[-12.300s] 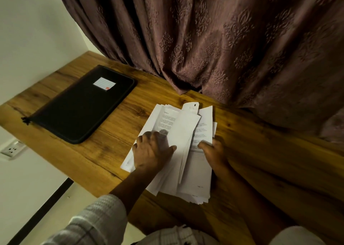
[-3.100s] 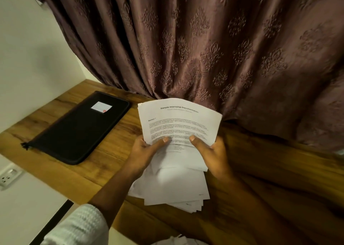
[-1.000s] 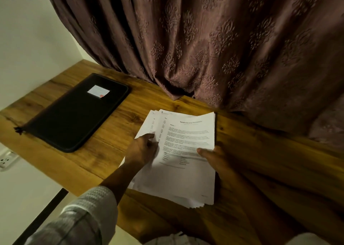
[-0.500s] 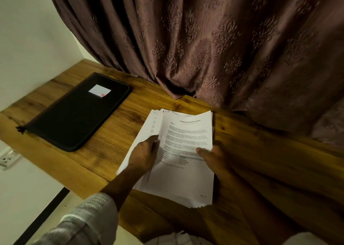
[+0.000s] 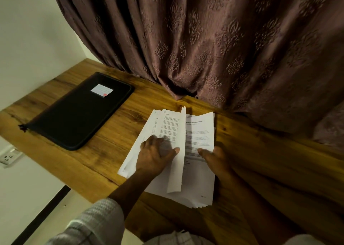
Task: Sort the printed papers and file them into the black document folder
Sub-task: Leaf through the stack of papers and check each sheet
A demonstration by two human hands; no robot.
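Head view: sorting, black folder [image 5: 78,112] closed
Papers [image 5: 201,133]: flat, right of folder, apart
Left hand [image 5: 154,157]: fingers flat on left sheets, thumb at raised sheet
Right hand [image 5: 214,159]: thumb on top page, fingers hidden, grip unclear
Tip: pin stack, peel one sheet
Axis: long axis toward curtain [image 5: 204,49], headings far end

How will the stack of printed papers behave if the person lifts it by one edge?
The printed papers would probably droop, since one sheet curls upward beside the left hand. The sheets may slide apart: their lower edges are fanned unevenly. The stack looks thin, so likely light.
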